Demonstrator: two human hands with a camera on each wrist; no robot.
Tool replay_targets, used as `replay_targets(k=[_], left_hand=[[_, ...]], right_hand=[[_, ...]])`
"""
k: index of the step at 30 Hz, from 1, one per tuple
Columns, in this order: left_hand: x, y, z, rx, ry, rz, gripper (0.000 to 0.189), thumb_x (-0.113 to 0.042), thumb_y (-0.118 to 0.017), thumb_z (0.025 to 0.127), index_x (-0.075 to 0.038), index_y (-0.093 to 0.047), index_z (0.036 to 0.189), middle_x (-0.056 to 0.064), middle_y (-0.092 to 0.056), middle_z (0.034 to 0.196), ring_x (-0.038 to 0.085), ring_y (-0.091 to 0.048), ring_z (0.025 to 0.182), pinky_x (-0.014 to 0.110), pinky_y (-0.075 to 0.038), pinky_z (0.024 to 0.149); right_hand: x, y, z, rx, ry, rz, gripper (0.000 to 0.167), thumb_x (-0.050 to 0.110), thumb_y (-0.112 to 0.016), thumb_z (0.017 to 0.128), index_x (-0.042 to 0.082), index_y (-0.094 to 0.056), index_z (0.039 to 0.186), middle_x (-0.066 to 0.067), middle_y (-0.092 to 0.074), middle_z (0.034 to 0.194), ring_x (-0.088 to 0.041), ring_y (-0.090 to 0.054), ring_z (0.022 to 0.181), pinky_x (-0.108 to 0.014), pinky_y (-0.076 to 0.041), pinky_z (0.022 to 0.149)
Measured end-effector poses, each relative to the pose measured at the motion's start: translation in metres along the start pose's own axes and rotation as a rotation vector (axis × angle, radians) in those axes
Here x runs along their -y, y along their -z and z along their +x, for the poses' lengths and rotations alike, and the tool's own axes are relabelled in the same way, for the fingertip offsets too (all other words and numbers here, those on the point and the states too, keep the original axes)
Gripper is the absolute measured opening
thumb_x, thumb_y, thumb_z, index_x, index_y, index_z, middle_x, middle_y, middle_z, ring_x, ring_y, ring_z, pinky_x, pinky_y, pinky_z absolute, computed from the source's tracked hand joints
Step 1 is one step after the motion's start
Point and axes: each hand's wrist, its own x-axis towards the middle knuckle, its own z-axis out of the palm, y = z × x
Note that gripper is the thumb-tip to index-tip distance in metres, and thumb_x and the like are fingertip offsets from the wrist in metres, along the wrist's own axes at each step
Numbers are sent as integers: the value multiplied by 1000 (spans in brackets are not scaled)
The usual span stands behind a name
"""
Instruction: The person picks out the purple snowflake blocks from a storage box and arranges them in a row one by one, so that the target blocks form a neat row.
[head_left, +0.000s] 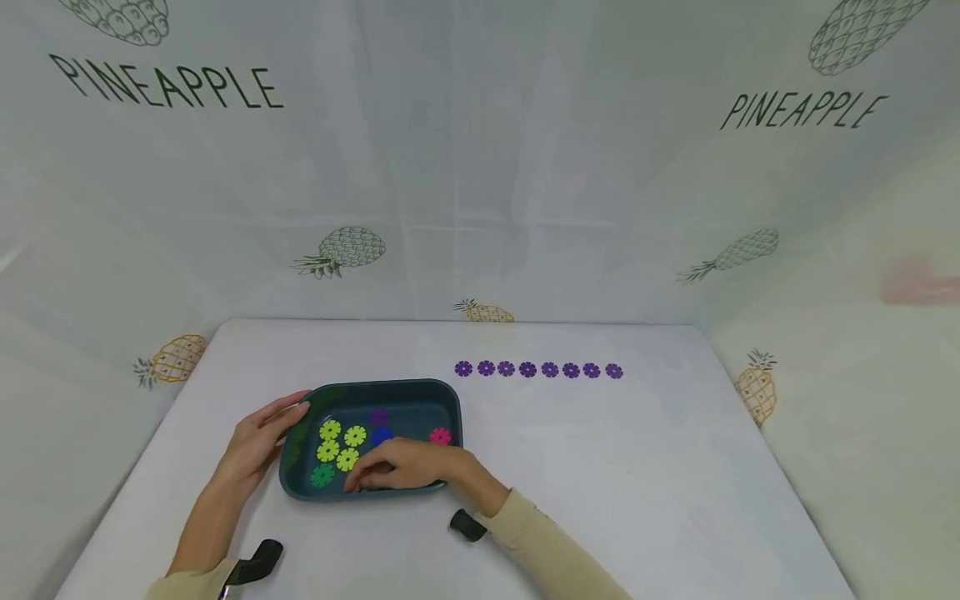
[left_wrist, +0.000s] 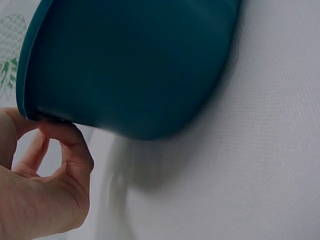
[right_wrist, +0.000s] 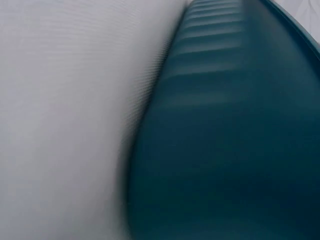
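A dark teal tray (head_left: 420,404) sits on the white table, holding several yellow flower-shaped discs (head_left: 355,435), a green disc (head_left: 322,475), a blue one (head_left: 382,437), a purple one (head_left: 378,417) and a pink one (head_left: 440,436). At the tray's left end, my left hand (head_left: 251,446) pinches the rim; the left wrist view shows thumb and finger at the tray's edge (left_wrist: 130,65). My right hand (head_left: 408,464) reaches over the front rim, fingers bent down inside beside the yellow discs. Its fingertips are partly hidden, and the right wrist view shows only the tray's outer wall (right_wrist: 225,150).
A straight row of several purple flower-shaped discs (head_left: 527,369) lies on the table behind and to the right of the tray. White cloth (head_left: 525,183) printed with pineapples hangs behind the table (head_left: 637,475). Black wrist-camera mounts (head_left: 258,562) show near both sleeves.
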Motion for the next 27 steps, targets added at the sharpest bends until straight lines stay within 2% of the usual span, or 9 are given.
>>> replay_targets(k=[3, 7, 10, 13, 17, 21, 27], left_hand=[[0, 0, 0, 2, -2, -1, 60, -49, -70, 96, -21, -58, 147, -22, -68, 114, 3, -58, 110, 23, -50, 88], [1, 0, 0, 6, 0, -8, 59, -48, -70, 96, -21, -58, 147, -21, -68, 115, 3, -58, 111, 23, -50, 88], [2, 1, 1, 8, 7, -4, 61, -49, -70, 96, -21, -56, 148, -22, -67, 116, 4, -57, 112, 23, -50, 89], [1, 1, 2, 5, 9, 8, 63, -51, -70, 95, -20, -55, 149, -22, -66, 116, 5, -55, 114, 24, -49, 89], [0, 1, 3, 6, 9, 4, 63, -50, -70, 96, -20, -55, 149, -22, -67, 115, 5, -56, 113, 24, -49, 89], [1, 2, 1, 7, 8, 4, 63, -49, -70, 96, -19, -54, 150, -21, -67, 115, 4, -57, 110, 24, -50, 88], [2, 2, 0, 2, 3, -6, 60, -49, -71, 95, -22, -57, 147, -21, -67, 115, 3, -58, 109, 24, -51, 88]], right_hand=[[0, 1, 0, 16, -2, 38, 28, 11, -52, 109, 3, -68, 130, -6, -72, 124, 5, -62, 103, -14, -48, 94], [2, 3, -3, 1, -26, 72, 28, 20, -56, 108, 7, -70, 128, 2, -73, 117, 8, -61, 98, -15, -50, 92], [6, 4, -7, -22, -18, 116, 26, 18, -61, 105, 5, -72, 125, 4, -74, 113, 7, -63, 97, -17, -52, 91], [10, 6, -11, -52, 14, 152, 22, 12, -66, 102, 2, -73, 120, -2, -75, 110, 6, -65, 96, -20, -54, 89], [10, 10, -20, -116, 54, 111, 19, 8, -62, 104, 0, -73, 118, -9, -75, 109, 4, -66, 94, -21, -54, 89], [7, 14, -29, -193, 53, 52, 20, 7, -59, 105, 1, -73, 118, -10, -75, 109, 1, -67, 90, -21, -55, 85], [9, 19, -41, -263, 2, 100, 18, 3, -63, 102, -1, -71, 117, -13, -74, 108, -7, -73, 84, -25, -58, 80]])
